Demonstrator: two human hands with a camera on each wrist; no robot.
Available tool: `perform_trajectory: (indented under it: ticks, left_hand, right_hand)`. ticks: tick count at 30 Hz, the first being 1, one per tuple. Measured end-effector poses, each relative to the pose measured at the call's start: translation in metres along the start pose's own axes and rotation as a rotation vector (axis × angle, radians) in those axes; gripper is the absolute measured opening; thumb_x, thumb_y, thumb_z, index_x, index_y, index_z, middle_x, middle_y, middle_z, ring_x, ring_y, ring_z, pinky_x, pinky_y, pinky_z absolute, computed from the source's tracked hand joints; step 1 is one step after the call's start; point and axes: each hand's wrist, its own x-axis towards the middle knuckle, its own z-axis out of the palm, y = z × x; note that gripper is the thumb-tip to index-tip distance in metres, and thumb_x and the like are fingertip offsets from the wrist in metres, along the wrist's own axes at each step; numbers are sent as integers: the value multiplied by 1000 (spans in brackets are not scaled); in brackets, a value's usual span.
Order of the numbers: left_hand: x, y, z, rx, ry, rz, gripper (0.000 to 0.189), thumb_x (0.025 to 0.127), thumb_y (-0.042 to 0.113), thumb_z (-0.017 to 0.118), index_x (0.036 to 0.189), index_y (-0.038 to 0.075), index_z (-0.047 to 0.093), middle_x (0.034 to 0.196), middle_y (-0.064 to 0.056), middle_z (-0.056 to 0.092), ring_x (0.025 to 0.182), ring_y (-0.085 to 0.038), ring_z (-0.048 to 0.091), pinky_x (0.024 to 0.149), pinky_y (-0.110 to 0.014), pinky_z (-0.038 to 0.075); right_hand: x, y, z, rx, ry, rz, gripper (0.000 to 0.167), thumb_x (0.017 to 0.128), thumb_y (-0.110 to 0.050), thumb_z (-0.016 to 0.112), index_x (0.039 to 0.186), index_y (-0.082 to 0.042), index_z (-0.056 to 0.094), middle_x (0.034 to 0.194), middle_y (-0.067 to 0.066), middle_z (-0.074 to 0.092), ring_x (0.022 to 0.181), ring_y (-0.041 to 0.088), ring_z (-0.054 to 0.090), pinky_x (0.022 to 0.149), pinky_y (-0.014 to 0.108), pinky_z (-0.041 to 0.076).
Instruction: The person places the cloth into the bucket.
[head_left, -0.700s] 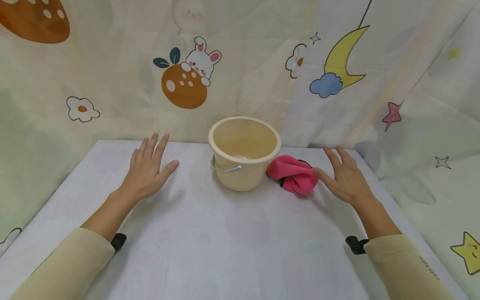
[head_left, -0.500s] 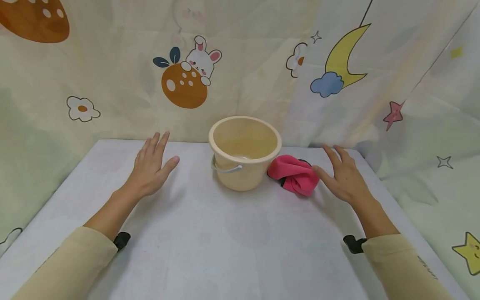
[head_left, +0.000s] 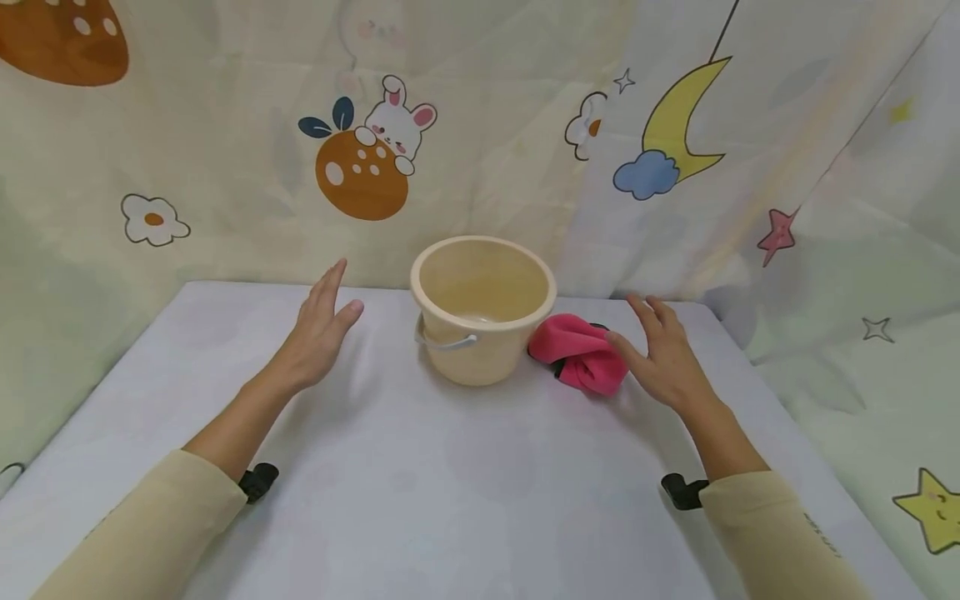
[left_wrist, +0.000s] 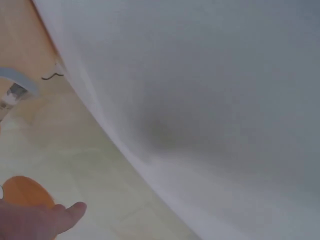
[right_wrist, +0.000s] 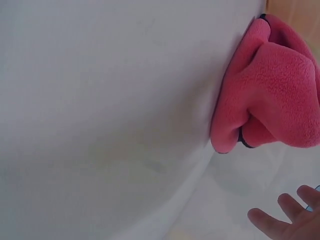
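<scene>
A cream plastic bucket (head_left: 480, 354) stands upright at the back middle of the table, its pale handle (head_left: 447, 342) hanging down at the front left. Against its right side lies a crumpled pink cloth (head_left: 581, 354) with dark edging; the right wrist view shows the cloth (right_wrist: 275, 90) fluffy and folded. My left hand (head_left: 311, 337) is raised over the table left of the bucket, fingers straight, holding nothing. My right hand (head_left: 667, 358) hovers just right of the cloth with fingers spread and nothing in its grasp; whether the thumb touches the cloth I cannot tell.
A white-covered table (head_left: 480, 483) spreads out under both arms. Right behind its far edge hangs a printed curtain (head_left: 495, 125) with cartoon figures, which continues along both sides. A black strap piece (head_left: 258, 482) shows at the left cuff, another (head_left: 682, 492) at the right.
The left hand has shifted slightly right and turned, its palm facing more toward the bucket. The right hand has moved a little left along with the whole scene. Bucket and cloth lie as before.
</scene>
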Motion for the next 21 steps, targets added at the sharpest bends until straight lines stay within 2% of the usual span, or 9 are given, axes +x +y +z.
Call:
perform_trajectory:
  ticks: [6,11,14,21]
  left_hand:
    - [7,10,6,-134,-29,-67,74,107,51,29,166,23,-6,173,-9,-4,158,-37,-4,120,-72,2]
    - [11,18,13,-221,-30,-71,73,107,47,29,166,23,-7,173,-9,-6,159,-34,-6,120,-71,0]
    - [13,21,16,-271,-34,-69,74,106,47,28,166,22,-8,172,-13,-6,158,-37,-4,120,-72,1]
    - [24,27,24,-380,-34,-79,76,104,51,27,165,26,-9,172,-11,-5,158,-38,2,120,-71,3]
  right_hand:
    - [2,-2,6,40,-26,8,75,103,-51,52,165,-19,24,167,24,15,149,52,22,106,80,30]
    - [2,-6,9,64,-35,-8,74,103,-48,54,164,-17,26,166,25,16,149,51,22,108,78,29]
    - [3,-8,11,70,-41,-9,73,103,-46,54,163,-15,27,166,26,17,150,51,21,109,77,28]
    - [6,-12,19,59,-107,33,74,103,-51,50,164,-16,25,166,26,16,149,51,20,107,77,32]
